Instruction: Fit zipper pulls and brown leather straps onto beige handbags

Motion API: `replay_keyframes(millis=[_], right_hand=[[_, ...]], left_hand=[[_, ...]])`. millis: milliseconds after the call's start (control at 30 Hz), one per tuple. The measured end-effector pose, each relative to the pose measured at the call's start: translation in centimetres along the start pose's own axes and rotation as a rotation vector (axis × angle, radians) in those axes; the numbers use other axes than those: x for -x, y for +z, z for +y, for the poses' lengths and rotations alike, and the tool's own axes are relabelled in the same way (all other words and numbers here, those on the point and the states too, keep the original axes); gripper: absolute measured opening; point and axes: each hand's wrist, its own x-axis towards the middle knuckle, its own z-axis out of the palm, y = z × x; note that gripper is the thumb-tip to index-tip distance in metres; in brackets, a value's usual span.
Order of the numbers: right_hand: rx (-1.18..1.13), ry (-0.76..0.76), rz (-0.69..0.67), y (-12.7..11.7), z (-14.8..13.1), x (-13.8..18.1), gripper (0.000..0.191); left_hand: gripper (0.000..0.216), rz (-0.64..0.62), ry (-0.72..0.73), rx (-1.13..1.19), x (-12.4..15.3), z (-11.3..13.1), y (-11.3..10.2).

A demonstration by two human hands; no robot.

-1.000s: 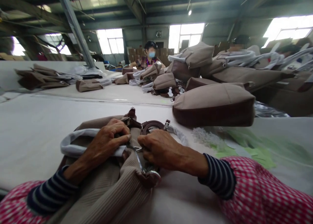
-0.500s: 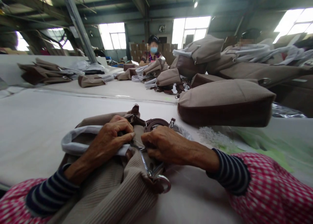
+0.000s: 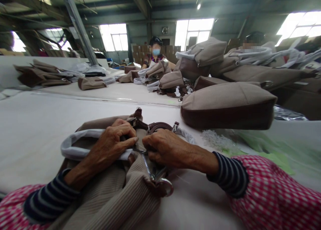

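Note:
A beige ribbed handbag lies on the white table in front of me, its metal zipper open. My left hand is closed on the bag's edge at the opening, thumb pressed along it. Facing it, my right hand is curled in a pinch beside the zipper; what its fingertips hold is hidden. Beyond the right hand sits a coiled brown strap with metal clips. A handle wrapped in white loops out beside my left wrist. Nearest me, a metal ring hangs at the zipper's end.
A large beige and brown bag lies at the right, with more bags heaped behind it. Small clear plastic pieces and green sheets are near my right forearm. Across the table a masked person faces this way.
The whole view has shifted slightly to the left. Both hands keep nearly the same position on the bag, and the right forearm has drawn slightly left.

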Motion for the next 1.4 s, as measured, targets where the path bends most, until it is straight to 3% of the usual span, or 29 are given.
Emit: replay_keyframes(millis=[400,700,833,933,1067,1233,1400], right_hand=[[0.078,0.175,0.023,1.4,-1.0,-3.0,0.020],[0.064,0.299,0.073,1.9,-1.2,-2.8,0.034],[0.041,0.256,0.071,2.4,-0.9,-2.2,0.026],[0.074,0.252,0.088,2.7,-0.9,-2.2,0.031],[0.081,0.259,0.058,2.1,-0.9,-2.6,0.040],[0.092,0.207,-0.060,1.3,-0.7,-3.6,0.031],[0.106,0.126,-0.053,1.7,0.2,-4.5,0.040]], left_hand=[[0.025,-0.091,0.043,-0.093,-0.2,0.4,-0.3],[0.022,-0.152,0.108,-0.134,0.0,0.4,-0.8],[0.022,-0.187,0.104,-0.131,-0.1,0.8,-1.2],[0.019,-0.186,0.068,-0.113,-0.2,0.8,-1.3],[0.017,-0.124,0.032,-0.146,0.0,0.4,-0.8],[0.019,-0.010,0.020,-0.194,0.7,0.1,-0.2],[0.019,-0.085,0.017,-0.266,0.3,0.3,-0.6]])
